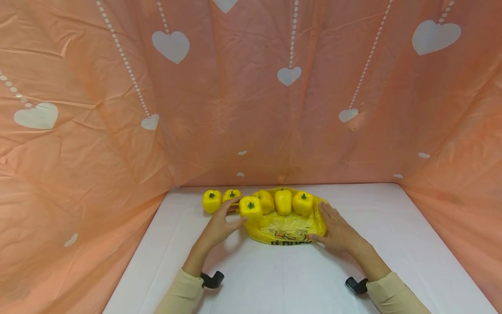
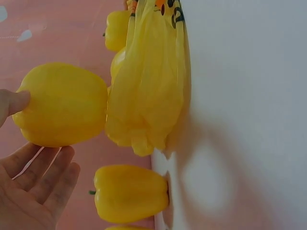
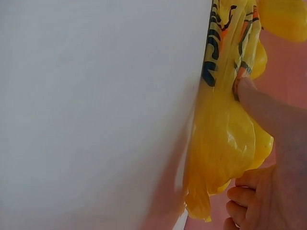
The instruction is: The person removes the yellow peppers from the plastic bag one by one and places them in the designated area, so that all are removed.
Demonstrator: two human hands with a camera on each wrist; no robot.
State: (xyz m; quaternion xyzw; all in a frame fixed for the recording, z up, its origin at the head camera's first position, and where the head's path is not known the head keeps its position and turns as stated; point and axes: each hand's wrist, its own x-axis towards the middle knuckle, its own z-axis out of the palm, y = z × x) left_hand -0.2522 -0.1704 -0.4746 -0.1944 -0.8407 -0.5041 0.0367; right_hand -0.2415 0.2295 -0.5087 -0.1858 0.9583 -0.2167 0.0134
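Observation:
My left hand (image 1: pixel 217 230) holds a yellow bell pepper (image 1: pixel 251 206) between thumb and fingers, raised at the left end of a yellow plastic bag (image 1: pixel 270 224). In the left wrist view the held pepper (image 2: pixel 62 105) is above the table beside the bag's side. Three yellow bell peppers (image 1: pixel 283 202) sit in the bag's wide mouth. At the bag's right end, my right hand (image 1: pixel 340 232) grips its side. The right wrist view has the thumb on the printed front of the bag (image 3: pixel 223 139) and the fingers round the far side.
Two more yellow bell peppers (image 1: pixel 211 201) stand on the white table (image 1: pixel 282 279) left of the bag, one partly behind my left hand. An orange curtain (image 1: pixel 251 109) with white hearts encloses the table's back and sides. Each wrist wears a black device (image 1: pixel 212 279).

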